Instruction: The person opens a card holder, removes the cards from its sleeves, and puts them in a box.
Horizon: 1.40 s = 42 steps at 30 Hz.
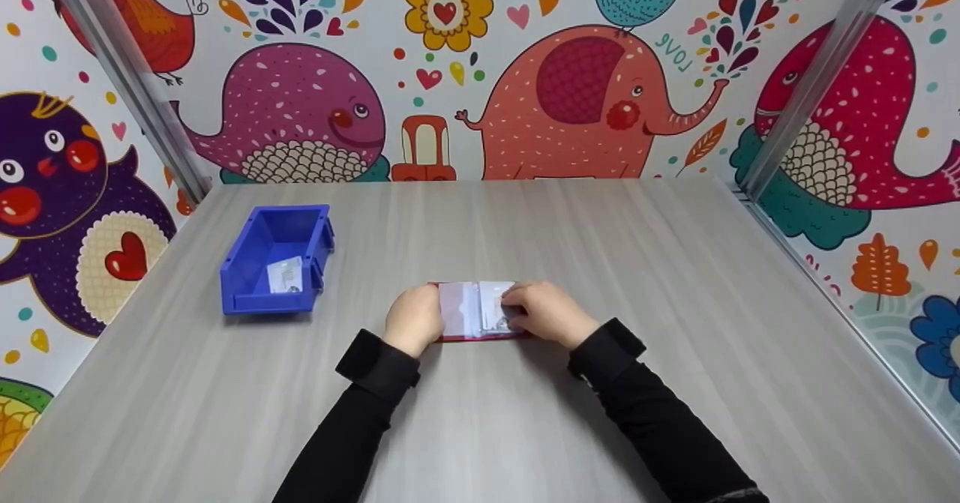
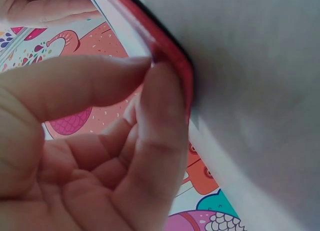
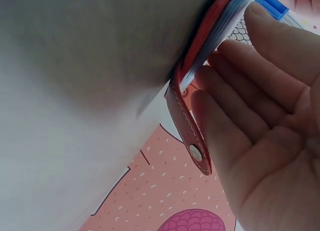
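A red card holder lies spread flat on the table, its clear plastic sleeves showing. My left hand pinches its left edge between thumb and index finger; in the left wrist view the red cover meets those fingertips. On the right-hand page is a white printed card. My right hand rests its fingertips on that page, partly covering the card. In the right wrist view its fingers are fairly straight against the stacked sleeves. Below them hangs the holder's red strap with a metal snap.
A blue plastic bin stands at the left of the table, with a small white printed card inside. Patterned panels with cartoon animals rise at the back and both sides, joined by metal posts.
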Each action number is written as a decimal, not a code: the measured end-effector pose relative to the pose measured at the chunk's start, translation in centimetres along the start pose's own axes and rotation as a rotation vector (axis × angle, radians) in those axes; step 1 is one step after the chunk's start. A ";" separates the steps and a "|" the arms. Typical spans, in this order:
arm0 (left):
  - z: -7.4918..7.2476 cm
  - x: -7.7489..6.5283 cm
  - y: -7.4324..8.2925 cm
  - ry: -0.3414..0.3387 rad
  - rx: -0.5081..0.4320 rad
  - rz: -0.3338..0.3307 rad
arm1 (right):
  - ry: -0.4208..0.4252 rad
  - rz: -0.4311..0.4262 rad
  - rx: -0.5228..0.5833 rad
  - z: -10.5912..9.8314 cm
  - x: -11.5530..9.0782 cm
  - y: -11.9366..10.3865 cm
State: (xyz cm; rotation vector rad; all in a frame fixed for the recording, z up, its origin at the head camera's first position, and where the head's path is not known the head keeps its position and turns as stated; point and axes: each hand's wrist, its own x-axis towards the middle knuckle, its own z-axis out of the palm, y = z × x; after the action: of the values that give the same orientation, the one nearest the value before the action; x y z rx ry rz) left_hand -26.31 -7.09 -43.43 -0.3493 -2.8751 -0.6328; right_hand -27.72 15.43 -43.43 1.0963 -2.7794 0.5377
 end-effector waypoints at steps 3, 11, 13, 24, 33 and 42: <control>0.0 0.0 0.0 0.000 0.000 -0.003 | 0.019 0.015 0.005 -0.1 0.0 0.1; 0.1 0.0 -0.1 0.009 0.006 0.002 | 0.047 0.079 0.002 -0.2 -0.1 0.7; 0.1 0.0 -0.1 0.008 0.002 0.001 | 0.047 0.086 -0.004 -0.2 -0.1 0.8; 0.0 0.0 -0.2 0.008 -0.008 0.008 | 0.036 0.103 -0.045 -0.3 0.0 0.9; 0.1 0.1 0.0 0.005 -0.003 0.006 | 0.018 0.081 -0.055 -0.2 0.0 0.9; -0.2 0.1 0.0 -0.026 -0.006 -0.010 | 0.010 0.055 -0.064 -0.2 0.1 0.8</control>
State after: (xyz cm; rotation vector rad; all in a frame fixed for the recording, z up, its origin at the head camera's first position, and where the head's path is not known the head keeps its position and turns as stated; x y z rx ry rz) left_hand -26.38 -7.12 -43.20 -0.3473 -2.9014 -0.6431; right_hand -28.32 15.93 -43.46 1.0046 -2.8047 0.4550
